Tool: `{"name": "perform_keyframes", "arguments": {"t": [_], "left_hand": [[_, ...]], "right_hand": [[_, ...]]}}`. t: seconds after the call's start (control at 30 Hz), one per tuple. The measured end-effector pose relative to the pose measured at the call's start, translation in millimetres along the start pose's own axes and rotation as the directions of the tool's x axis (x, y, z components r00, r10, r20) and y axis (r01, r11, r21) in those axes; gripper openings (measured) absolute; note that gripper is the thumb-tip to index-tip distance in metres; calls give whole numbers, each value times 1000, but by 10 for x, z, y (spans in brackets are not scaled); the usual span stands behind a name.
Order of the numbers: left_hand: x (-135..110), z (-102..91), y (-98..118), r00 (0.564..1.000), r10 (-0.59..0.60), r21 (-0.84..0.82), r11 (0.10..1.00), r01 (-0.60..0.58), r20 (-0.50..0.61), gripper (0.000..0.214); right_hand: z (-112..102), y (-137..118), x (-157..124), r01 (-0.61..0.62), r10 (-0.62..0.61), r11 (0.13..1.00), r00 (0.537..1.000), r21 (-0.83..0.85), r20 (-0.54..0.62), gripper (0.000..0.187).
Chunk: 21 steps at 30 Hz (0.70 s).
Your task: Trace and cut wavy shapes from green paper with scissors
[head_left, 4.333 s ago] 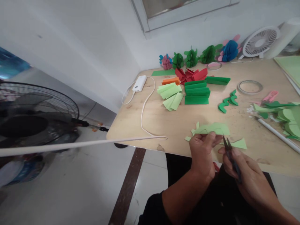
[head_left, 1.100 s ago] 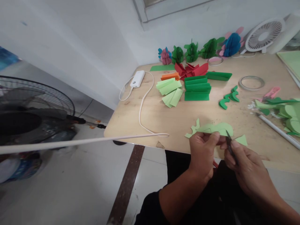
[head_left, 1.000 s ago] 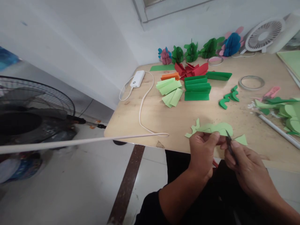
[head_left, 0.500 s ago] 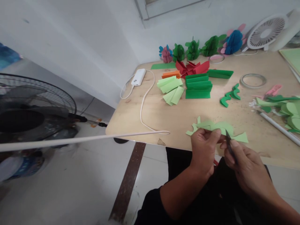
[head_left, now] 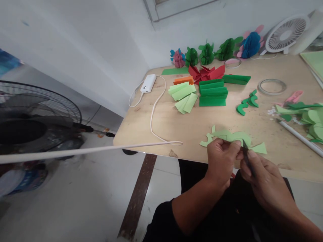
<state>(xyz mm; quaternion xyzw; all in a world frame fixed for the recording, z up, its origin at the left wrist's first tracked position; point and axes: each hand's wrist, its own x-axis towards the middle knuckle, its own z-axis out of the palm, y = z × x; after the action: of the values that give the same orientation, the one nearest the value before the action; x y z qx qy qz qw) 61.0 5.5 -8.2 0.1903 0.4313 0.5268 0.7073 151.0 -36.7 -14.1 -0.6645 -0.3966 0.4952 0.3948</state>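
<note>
My left hand [head_left: 222,158] pinches a piece of light green paper [head_left: 233,143] near the front edge of the table. In my right hand [head_left: 262,178] is a pair of dark, slim tweezers [head_left: 248,160], its pointed tip against the paper by my left fingertips. Whether the tip grips the paper I cannot make out. Light green paper offcuts [head_left: 207,139] with curved edges lie just beyond my hands. A small red thing [head_left: 233,175] shows below my left hand, mostly hidden.
Folded dark green strips [head_left: 213,96], light green strips [head_left: 186,102] and red folded paper [head_left: 207,74] lie further back. Finished paper figures [head_left: 207,53] line the wall beside a small fan [head_left: 286,35]. A white cable [head_left: 153,114] crosses the table's left side; a tape roll [head_left: 272,87] lies right.
My hands stay almost in place, with a slight shift of the left hand to the right and the right hand to the left. The view has moved a little.
</note>
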Motion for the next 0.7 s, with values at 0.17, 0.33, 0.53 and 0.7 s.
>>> {"name": "perform_keyframes", "arguments": {"t": [0.17,0.33,0.53,0.7], "left_hand": [[-6,20,-6,1000,-6,-17,1000,6,-17,31],[-9,37,-10,1000,-12,-23,1000,11,-28,33],[-29,31,32,1000,-17,-2,1000,17,-9,33],[-10,-10,75,999,-29,7,1000,29,16,28]], "right_hand": [[4,38,-5,2,-2,998,1000,64,5,54],[18,53,-4,-30,29,994,1000,101,13,54],[10,-1,-4,-27,27,999,1000,35,-9,54],[-11,38,-3,-28,27,996,1000,79,8,55]]}}
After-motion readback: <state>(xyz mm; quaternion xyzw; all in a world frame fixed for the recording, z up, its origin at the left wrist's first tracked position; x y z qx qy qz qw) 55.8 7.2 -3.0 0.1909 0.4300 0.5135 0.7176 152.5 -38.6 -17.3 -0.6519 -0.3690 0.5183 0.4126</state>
